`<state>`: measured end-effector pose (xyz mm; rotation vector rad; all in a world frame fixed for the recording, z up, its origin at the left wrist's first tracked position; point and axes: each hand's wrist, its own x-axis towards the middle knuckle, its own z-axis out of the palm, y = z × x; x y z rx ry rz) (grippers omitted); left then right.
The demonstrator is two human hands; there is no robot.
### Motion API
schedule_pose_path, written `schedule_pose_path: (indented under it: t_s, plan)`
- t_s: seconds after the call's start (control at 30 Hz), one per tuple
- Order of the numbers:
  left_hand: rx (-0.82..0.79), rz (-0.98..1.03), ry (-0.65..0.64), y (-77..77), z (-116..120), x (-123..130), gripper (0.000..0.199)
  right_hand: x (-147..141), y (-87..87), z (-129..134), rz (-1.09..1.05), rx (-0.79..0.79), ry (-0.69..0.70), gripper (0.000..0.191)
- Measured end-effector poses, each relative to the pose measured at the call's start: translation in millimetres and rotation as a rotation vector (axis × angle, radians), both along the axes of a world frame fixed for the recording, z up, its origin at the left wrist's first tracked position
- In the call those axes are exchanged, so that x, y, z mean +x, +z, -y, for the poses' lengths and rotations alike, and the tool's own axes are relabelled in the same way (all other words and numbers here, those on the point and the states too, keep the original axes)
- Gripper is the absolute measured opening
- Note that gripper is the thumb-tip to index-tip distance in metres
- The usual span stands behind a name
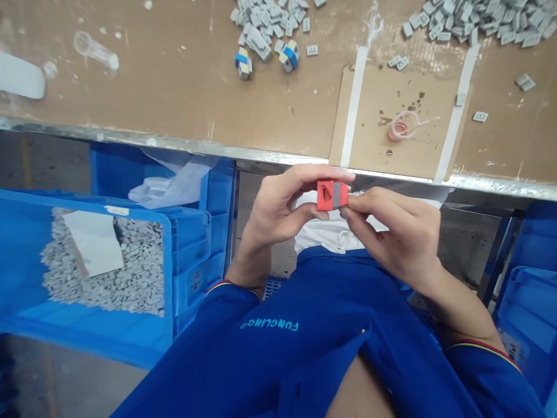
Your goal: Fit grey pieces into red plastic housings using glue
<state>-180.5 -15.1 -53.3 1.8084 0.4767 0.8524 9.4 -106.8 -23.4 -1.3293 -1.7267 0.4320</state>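
Observation:
Over the lap, my left hand [282, 200] curls its thumb and fingers around a small red block [323, 195]. A dark hollow shows in the block's face, and a grey band or strip [336, 194] crosses it. From the other side, my right hand [391, 226] pinches the block's right end between thumb and forefinger. Whether a smaller piece sits inside that pinch is hidden. Past the hands, on the table, lies a small clear cup [398, 129] with reddish liquid and a thin stick across its rim.
Grey rectangular pieces [487, 20] lie heaped on the brown-covered table [174, 75]. Two taped bundles [289, 56] sit by another heap. A cardboard sheet [374, 110] is taped down near the metal edge. At left, a blue crate [169, 278] holds many grey pieces.

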Motion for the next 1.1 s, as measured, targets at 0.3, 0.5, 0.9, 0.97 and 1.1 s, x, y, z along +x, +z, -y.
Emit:
schedule_pose_path:
  t_s: [0.3,0.5,0.9,0.97,1.1]
  plan:
    - [-0.056,0.159,0.115,-13.8,9.9,29.1,0.041,-8.2,-26.9,0.1,-0.184,0.138,-0.176,0.024]
    - [-0.276,0.195,0.129,-29.7,24.2,49.8,0.048,-11.7,-48.7,-4.3,-0.212,0.157,-0.266,0.046]
    - [0.325,0.033,0.33,6.8,16.1,36.2,0.023,13.7,-26.3,4.8,-0.169,0.031,-0.122,0.051]
    - [0.39,0.0,0.333,13.6,15.6,36.2,0.023,15.4,-22.6,5.8,-0.18,0.003,-0.119,0.055]
    - [0.438,-0.011,0.363,19.4,15.4,39.4,0.021,16.2,-18.6,5.7,-0.181,-0.011,-0.147,0.055]
